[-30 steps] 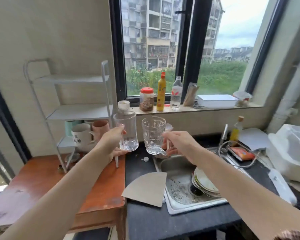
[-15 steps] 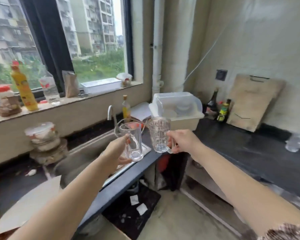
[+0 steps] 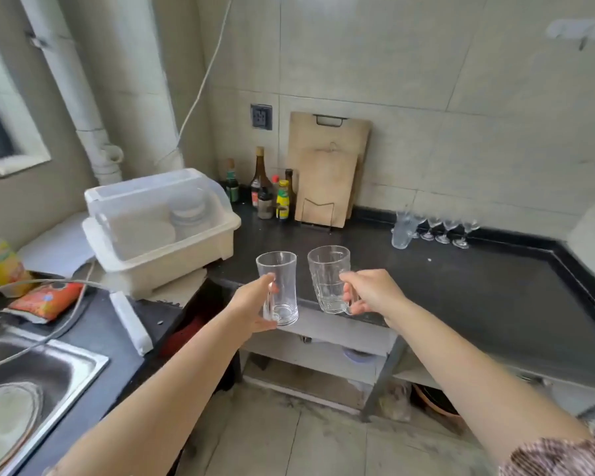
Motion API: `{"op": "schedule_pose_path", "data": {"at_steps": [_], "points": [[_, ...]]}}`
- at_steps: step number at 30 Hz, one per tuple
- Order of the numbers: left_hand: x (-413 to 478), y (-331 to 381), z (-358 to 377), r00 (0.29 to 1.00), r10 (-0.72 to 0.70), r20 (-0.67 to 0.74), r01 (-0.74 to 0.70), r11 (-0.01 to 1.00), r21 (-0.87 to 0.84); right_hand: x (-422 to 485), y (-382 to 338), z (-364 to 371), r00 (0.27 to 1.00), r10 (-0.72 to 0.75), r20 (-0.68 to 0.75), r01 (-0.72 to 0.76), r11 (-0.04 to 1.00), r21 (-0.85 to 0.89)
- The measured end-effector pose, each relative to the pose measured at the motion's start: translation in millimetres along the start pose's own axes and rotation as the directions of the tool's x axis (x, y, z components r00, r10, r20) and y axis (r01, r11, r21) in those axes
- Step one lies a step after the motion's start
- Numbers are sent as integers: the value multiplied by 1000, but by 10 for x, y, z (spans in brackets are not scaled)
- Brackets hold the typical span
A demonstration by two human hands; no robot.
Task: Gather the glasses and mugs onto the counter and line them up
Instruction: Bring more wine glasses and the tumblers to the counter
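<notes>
Near the sink-side worktop's back edge, a lidded dish bin point(image 3: 158, 231) with stacked plates inside. Left hand point(image 3: 251, 304) closed around a plain empty glass mug point(image 3: 278, 286), right hand point(image 3: 371, 293) gripping a ribbed empty glass mug point(image 3: 328, 278), both upright, above the black counter's point(image 3: 478, 297) front-left corner. Bottle labels unreadable. Stemmed glasses point(image 3: 440, 228) lined along its back edge.

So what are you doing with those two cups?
A person is carrying two clear glass mugs toward the black counter. The left hand holds the smooth mug and the right hand holds the ribbed mug by its handle. Both mugs are upright, look empty, and are in the air near the counter's front edge, not set down yet. A row of glasses already stands at the back of the counter by the wall.
</notes>
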State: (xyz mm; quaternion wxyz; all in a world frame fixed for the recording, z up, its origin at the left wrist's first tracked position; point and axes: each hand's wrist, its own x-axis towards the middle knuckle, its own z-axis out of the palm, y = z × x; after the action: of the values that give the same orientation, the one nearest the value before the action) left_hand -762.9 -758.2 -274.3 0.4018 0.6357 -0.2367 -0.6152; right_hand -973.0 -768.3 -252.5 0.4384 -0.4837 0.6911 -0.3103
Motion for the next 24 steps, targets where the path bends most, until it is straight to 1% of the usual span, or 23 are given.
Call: {"op": "schedule_pose_path", "data": {"at_steps": [3,7,13,16,20,24], "points": [[407,185,527,995,-55,87,53,998,32,473,130,-335,994,69,-87,-69,998,-1],[855,368,1227,983,-88,162,74,993,92,965,297,-768,972,138,-190,-131,990,52],[1345,506,2291,967,-125,220,84,979,188,1662,602,-1430,902,248,-354,-211,967,141],[1600,519,2814,960,-140,241,88,973,214,2052,773,-1800,885,283,-369,-245,958,148],[1965,524,3535,949,-185,256,135,971,198,2642,999,-2306,878,311,-364,-283,950,131],[2339,534,4259,933,-243,265,198,962,186,3225,1227,-2790,880,354,-317,-345,935,85]]}}
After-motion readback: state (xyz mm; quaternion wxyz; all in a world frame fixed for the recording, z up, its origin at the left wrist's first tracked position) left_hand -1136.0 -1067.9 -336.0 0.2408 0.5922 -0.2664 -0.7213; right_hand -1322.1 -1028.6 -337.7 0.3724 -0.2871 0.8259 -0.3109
